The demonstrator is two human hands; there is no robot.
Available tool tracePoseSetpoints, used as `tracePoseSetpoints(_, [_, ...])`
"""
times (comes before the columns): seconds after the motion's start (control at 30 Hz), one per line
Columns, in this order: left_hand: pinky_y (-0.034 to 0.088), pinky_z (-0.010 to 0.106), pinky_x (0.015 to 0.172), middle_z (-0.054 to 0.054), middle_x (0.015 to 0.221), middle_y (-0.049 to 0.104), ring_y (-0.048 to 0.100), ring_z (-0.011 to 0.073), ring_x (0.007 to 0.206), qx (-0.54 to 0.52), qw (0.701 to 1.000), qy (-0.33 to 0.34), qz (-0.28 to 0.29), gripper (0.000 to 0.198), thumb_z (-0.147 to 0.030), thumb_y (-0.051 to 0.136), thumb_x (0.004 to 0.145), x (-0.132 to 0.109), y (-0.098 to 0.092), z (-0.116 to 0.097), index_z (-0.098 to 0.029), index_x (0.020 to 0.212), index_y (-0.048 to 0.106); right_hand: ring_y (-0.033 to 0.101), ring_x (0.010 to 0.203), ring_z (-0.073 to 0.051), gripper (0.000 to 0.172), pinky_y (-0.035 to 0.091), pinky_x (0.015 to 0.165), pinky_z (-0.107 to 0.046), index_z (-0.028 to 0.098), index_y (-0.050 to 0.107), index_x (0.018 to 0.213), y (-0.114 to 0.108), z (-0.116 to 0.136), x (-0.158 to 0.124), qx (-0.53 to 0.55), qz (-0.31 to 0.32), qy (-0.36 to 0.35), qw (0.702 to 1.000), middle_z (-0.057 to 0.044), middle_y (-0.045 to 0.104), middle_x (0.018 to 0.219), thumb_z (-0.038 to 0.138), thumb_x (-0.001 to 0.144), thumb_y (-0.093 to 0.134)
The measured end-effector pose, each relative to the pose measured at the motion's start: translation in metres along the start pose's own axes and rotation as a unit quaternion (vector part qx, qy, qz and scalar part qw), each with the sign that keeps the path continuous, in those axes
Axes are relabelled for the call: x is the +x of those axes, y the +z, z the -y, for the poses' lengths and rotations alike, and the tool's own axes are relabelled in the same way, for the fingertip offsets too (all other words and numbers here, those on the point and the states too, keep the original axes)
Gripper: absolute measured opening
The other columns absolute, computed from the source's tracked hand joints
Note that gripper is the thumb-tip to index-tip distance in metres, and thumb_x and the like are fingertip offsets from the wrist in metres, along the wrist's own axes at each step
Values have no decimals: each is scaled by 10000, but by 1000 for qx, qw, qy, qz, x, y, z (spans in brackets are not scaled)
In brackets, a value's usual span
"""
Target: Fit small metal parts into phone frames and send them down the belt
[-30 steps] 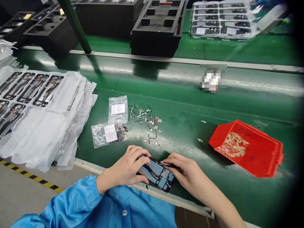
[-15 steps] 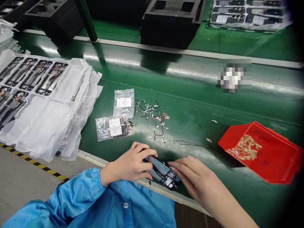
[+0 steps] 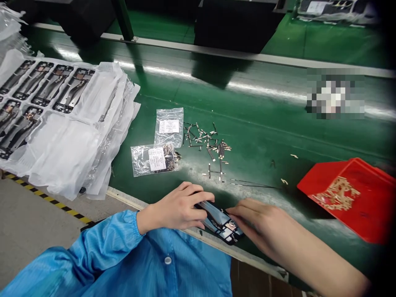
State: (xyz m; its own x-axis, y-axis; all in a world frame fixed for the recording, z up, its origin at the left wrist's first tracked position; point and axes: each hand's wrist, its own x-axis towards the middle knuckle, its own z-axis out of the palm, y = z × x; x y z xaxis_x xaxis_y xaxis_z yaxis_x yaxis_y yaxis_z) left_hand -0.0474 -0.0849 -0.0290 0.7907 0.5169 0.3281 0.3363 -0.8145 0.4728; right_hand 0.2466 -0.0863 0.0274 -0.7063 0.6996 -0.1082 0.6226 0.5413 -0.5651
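A slim black phone frame (image 3: 220, 222) with metal-edged panels is held low over the near edge of a green bench mat (image 3: 262, 136), just in front of the blue-sleeved torso. It is gripped by the left hand (image 3: 176, 206), whose fingers are curled together over its upper end, with the thumb hidden behind it. The right hand (image 3: 260, 222) is laid against its lower end with the fingers straight and close together. No pinch can be made out, and whether the frame is being gripped by this hand cannot be told. A thin pair of dark steel tweezers (image 3: 253, 184) is lying on the mat just beyond the right hand, untouched.

Small loose metal pieces (image 3: 207, 142) are scattered on the mat ahead of the hands, beside two clear plastic bags with white labels (image 3: 168, 128) (image 3: 154, 160). To the left, rows of phone parts are laid out on a stack of white plastic sheeting (image 3: 62, 136). To the right, a tilted red plastic bin (image 3: 343, 194) is seen holding a heap of small brass-coloured pieces. Black foam trays (image 3: 235, 24) stand beyond the mat, and a pixelated patch (image 3: 335, 94) hides whatever lies on its far side.
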Motion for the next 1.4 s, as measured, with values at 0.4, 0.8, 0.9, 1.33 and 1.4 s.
tracePoseSetpoints(0.4, [440, 412, 973, 95, 1468, 679, 568, 285, 1248, 14, 1000, 20, -9, 242, -398, 755, 1034, 1, -1, 2, -221, 872, 781, 544, 521, -138, 262, 350, 545, -302, 232, 517, 755, 1, 6, 17, -71, 59, 7, 996, 21, 588, 660, 59, 943, 579])
tracePoseSetpoints(0.8, [454, 429, 912, 146, 1425, 652, 625, 282, 1183, -31, 998, -49, 20, 285, -455, 772, 1003, 4, 2, 3, -179, 933, 767, 625, 870, -207, 98, 501, 785, -357, 173, 602, 1188, 30, 16, -3, -106, -139, -46, 984, -76, 661, 1018, 124, 1109, 570])
tracePoseSetpoints(0.9, [460, 424, 900, 146, 1435, 640, 621, 281, 1170, -29, 998, -44, 32, 266, -441, 775, 1002, 4, 2, 2, -182, 944, 776, 642, 967, -201, 94, 526, 844, -327, 192, 601, 1203, 33, 9, -5, -13, -158, -14, 987, -87, 644, 1099, 164, 1114, 589])
tracePoseSetpoints(1.33, [446, 414, 916, 148, 1398, 652, 630, 278, 1161, -35, 998, -47, 24, 306, -473, 750, 1025, 5, 1, 1, -187, 918, 746, 652, 899, -167, 125, 551, 777, -291, 242, 599, 1165, 44, -1, -12, 106, -196, 47, 974, -48, 638, 1066, 159, 1079, 636])
tracePoseSetpoints(1.4, [444, 418, 925, 145, 1397, 657, 631, 278, 1166, -26, 999, -40, 21, 304, -467, 746, 1030, 4, 0, 1, -188, 908, 746, 660, 887, -165, 146, 561, 775, -285, 242, 605, 1195, 40, -1, -17, 112, -193, 47, 974, -49, 648, 1075, 168, 1078, 651])
